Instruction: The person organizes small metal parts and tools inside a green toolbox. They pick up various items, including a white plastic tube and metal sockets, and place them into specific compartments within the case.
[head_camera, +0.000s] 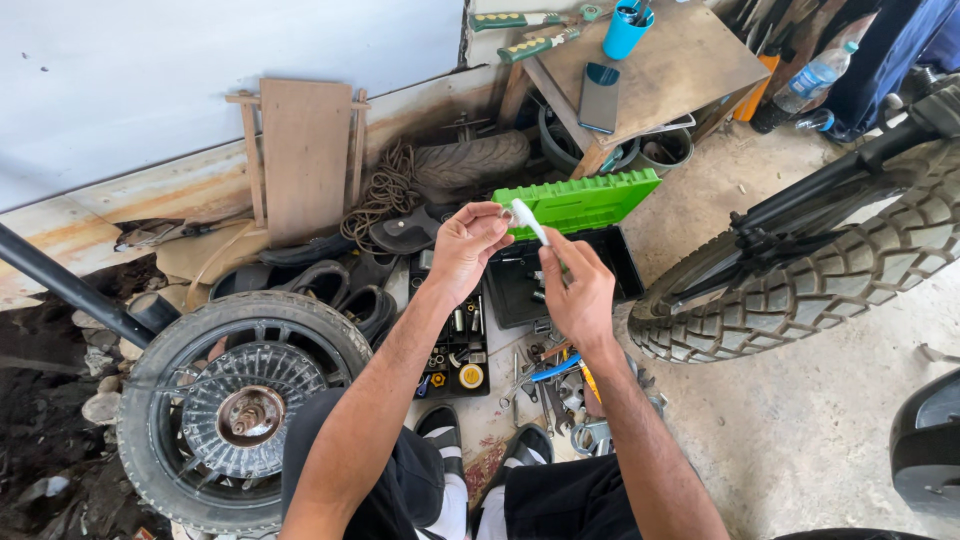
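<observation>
While both hands meet above the open tool case (560, 275), the left hand (468, 245) pinches something small at its fingertips, too small to identify, and the right hand (578, 290) has its fingers closed around a thin white strip (528, 220) that slants up toward the left fingers. A slip of either pinch would likely drop the small part into the clutter of sockets and loose tools (545, 385) on the floor below, where it would be hard to find; the cause would be the light fingertip grip held in mid-air with no support under the wrists. Room is tight: the loose wheel (225, 405) lies just beside the left knee, the mounted tyre (800, 275) stands near the right elbow, and the green lid (580, 200) rises just behind the hands. Open concrete floor (800, 430) lies only to the right and forward of the right forearm.
</observation>
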